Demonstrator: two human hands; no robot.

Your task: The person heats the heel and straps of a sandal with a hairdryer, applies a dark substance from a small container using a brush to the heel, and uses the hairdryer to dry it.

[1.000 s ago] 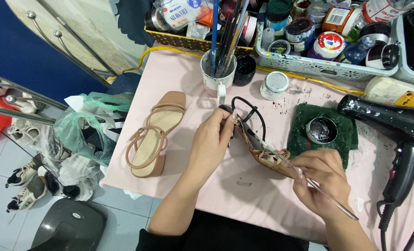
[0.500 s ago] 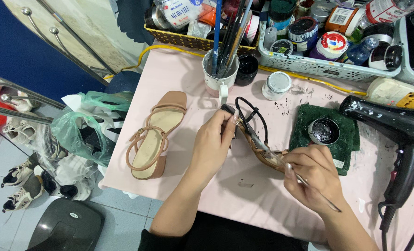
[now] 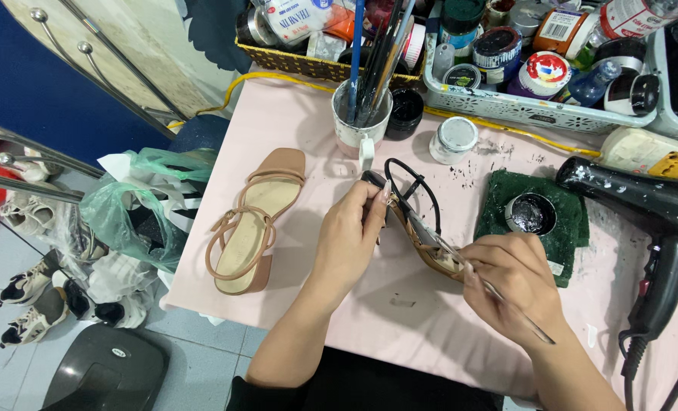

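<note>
Both hands were over the pink table [image 3: 293, 122]: left hand [image 3: 350, 236] pinched the sandal [image 3: 419, 224] by its heel end, tilted; right hand [image 3: 518, 285] gripped a thin brush [image 3: 506, 301] against its sole. White-lidded jar [image 3: 455, 137] stood behind; yellow-labelled bottle [image 3: 647, 154] lay far right

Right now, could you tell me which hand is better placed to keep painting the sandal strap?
Right. The right hand already holds the brush with its tip at the sandal, while the left hand steadies that sandal.
</note>
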